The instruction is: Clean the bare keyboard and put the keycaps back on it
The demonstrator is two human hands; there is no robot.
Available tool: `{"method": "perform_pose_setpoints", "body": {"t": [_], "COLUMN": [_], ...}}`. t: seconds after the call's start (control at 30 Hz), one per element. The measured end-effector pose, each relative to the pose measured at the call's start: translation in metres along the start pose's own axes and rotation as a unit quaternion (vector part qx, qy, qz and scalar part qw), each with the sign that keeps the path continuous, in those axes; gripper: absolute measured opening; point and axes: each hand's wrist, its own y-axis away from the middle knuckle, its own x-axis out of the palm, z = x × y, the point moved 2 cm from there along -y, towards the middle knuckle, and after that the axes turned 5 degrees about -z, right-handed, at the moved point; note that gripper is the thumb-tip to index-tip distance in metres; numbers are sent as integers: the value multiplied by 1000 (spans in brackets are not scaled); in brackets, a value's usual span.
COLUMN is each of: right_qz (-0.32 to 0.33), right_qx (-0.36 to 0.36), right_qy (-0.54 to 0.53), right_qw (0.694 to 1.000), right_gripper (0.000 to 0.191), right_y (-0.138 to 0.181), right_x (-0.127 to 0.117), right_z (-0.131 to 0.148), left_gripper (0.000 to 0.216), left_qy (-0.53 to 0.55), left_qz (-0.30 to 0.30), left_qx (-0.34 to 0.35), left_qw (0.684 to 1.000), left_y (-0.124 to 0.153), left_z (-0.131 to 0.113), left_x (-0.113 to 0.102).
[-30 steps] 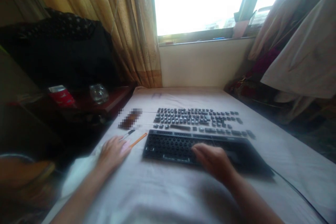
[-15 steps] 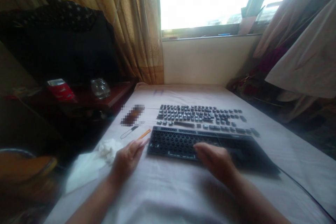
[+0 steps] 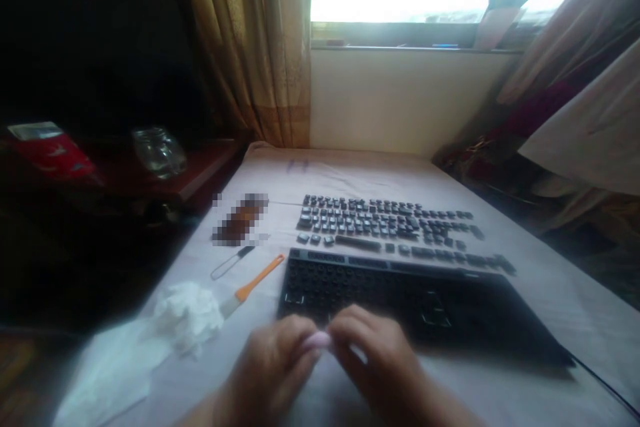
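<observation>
My left hand (image 3: 273, 357) and my right hand (image 3: 375, 350) meet just in front of the keyboard's near edge. Both are closed, pinching a small pale pink piece (image 3: 317, 340) between them; what it is made of I cannot make out. Behind them lies a black keyboard (image 3: 480, 313) with its keys taken off. Loose black keycaps (image 3: 350, 221) are laid out in rows beyond it. To the left rests a brush (image 3: 260, 278) with an orange handle and pale bristles.
A wire-looped tool (image 3: 233, 261) and a blurred-out brown item (image 3: 241, 219) lie left of the keycaps. Crumpled white tissue (image 3: 187, 317) sits at the left. A glass jar (image 3: 159, 152) and a red container (image 3: 53, 152) stand on a side table. A cable (image 3: 603, 383) runs right.
My hands have come together in front of the keyboard. My left hand has left the brush, which now shows whole; my right hand has come off the keyboard. The view has tilted down.
</observation>
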Motion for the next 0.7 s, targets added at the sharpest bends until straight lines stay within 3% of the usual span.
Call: {"method": "perform_pose_setpoints", "body": {"t": [0.13, 0.27, 0.37, 0.43, 0.57, 0.7], "right_qz": [-4, -1, -39, -67, -103, -86], "right_qx": [34, 83, 160, 190, 149, 83], "right_qy": [-67, -97, -95, -99, -141, -170], "right_qw": [997, 992, 982, 975, 973, 978], "right_gripper": [9, 8, 2, 9, 9, 25], "right_y": [-2, 8, 20, 23, 15, 5], "right_x": [-4, -5, 0, 3, 4, 5], "right_z": [-5, -12, -17, -18, -10, -4], "left_gripper": [21, 22, 14, 13, 19, 17], "left_qy": [-28, -50, -32, -33, -30, -34], "left_qz": [-33, -87, -48, -24, -19, -20], "left_qx": [34, 1, -26, -17, 33, 42], "left_qw": [998, 995, 998, 999, 999, 998], "left_y": [-4, 4, 8, 6, -3, -6], "left_z": [-2, 1, 5, 5, 2, 0], "left_x": [-2, 5, 11, 11, 9, 9]}}
